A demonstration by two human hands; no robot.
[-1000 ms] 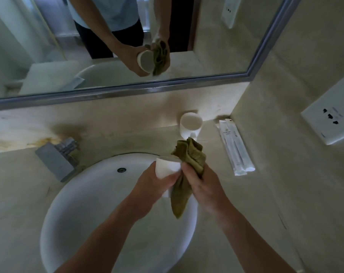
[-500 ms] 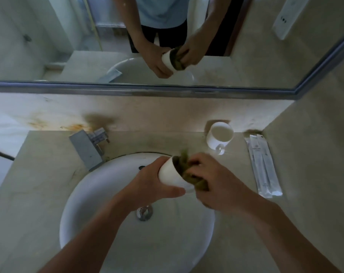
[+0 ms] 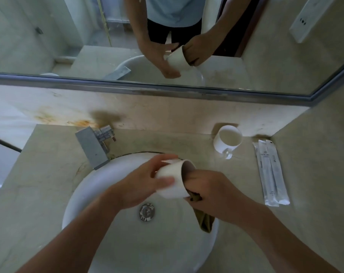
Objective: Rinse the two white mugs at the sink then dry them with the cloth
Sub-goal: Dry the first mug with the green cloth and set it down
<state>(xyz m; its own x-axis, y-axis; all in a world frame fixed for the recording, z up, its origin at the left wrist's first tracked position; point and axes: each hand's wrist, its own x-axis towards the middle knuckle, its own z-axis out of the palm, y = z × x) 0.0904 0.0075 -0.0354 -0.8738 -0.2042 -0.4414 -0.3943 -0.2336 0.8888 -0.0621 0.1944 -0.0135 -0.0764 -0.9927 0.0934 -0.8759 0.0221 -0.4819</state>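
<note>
Left hand (image 3: 139, 186) fingers gripping mug (image 3: 175, 179) over sink (image 3: 84, 194); right hand (image 3: 210, 194) fingers clutching cloth (image 3: 204, 221) inside it

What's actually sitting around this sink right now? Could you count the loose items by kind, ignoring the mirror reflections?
White mugs: 2, one held over the basin, one on the counter
Olive cloths: 1, pushed into the held mug by the right hand
Sealed white packets: 2, side by side at the right
Total: 5
</note>
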